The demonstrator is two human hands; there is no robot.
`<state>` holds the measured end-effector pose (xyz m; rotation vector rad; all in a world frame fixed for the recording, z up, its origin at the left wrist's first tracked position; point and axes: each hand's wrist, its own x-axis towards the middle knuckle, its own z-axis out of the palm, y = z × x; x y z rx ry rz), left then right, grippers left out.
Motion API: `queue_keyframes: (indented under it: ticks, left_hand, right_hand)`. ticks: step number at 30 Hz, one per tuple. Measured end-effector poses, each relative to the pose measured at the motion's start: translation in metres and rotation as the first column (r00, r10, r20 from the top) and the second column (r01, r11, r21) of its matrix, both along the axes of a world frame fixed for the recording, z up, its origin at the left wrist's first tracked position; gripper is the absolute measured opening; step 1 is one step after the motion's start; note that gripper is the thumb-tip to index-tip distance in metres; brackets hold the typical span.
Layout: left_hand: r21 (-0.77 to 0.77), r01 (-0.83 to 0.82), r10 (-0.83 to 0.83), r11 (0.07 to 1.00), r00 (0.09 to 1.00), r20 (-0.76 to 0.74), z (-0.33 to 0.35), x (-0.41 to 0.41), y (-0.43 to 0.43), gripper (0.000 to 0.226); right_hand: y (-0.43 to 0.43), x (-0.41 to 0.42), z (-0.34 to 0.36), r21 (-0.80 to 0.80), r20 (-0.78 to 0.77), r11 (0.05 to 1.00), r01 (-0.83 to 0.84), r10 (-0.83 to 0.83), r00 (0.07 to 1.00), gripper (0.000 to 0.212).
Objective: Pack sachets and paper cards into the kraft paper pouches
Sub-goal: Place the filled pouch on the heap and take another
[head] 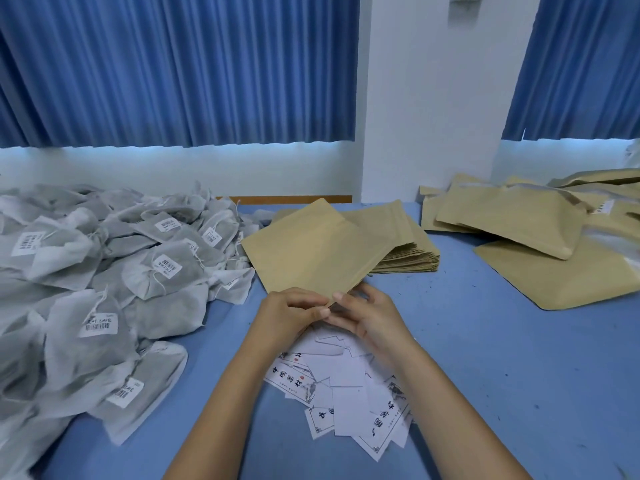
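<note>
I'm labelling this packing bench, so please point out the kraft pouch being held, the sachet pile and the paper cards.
held kraft pouch (304,251): head view, middle of its flat face.
sachet pile (162,268): head view, a labelled sachet mid-pile.
paper cards (346,386): head view, a blank card in the heap's middle.

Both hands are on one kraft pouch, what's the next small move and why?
Probably spread open the near edge of the kraft pouch: the left hand and right hand both pinch it there, and it looks flat. The paper cards lie beneath the hands, sachets to the left.
</note>
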<state>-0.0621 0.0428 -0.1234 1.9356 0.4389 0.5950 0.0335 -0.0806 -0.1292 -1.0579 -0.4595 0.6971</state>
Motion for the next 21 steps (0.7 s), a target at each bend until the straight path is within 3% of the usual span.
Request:
queue_keyframes:
  ticks: [4,6,9,12,14,17,21]
  left_hand:
    - [-0.107,0.041,-0.034,0.993,0.998,0.060,0.002,-0.005,0.002,0.011]
    - [0.068,-0.041,0.037,0.997,0.997,0.069,-0.001,-0.005,-0.001,0.011]
    - [0.348,-0.199,0.154,0.916,0.976,0.152,-0.006,0.002,-0.016,0.020]
    - [0.527,-0.237,0.125,0.816,0.963,0.239,-0.005,0.010,-0.030,0.029]
    - [0.568,-0.224,0.089,0.792,0.963,0.254,-0.004,0.012,-0.032,0.024]
    - [0.571,-0.171,0.085,0.803,0.981,0.174,-0.006,0.013,-0.028,0.013]
    - [0.610,-0.180,0.202,0.771,0.979,0.034,-0.008,0.012,-0.032,0.011]
  right_hand:
    - [-0.001,0.001,0.001,0.021,0.017,1.000,-0.019,0.019,1.000,0.026]
    - [0.001,0.001,0.000,-0.006,0.032,0.999,-0.033,0.033,0.999,0.023]
    - [0.005,-0.004,-0.001,-0.071,0.027,0.997,0.010,-0.008,1.000,0.016]
    - [0.007,-0.006,0.002,-0.096,-0.009,0.988,0.118,-0.119,0.993,0.013]
    - [0.006,-0.005,0.002,-0.096,0.004,0.980,0.174,-0.175,0.985,0.015]
    - [0.006,-0.009,0.001,-0.114,0.105,0.974,0.196,-0.184,0.977,0.015]
    - [0.010,-0.012,0.002,-0.166,0.230,0.959,0.228,-0.187,0.955,0.025]
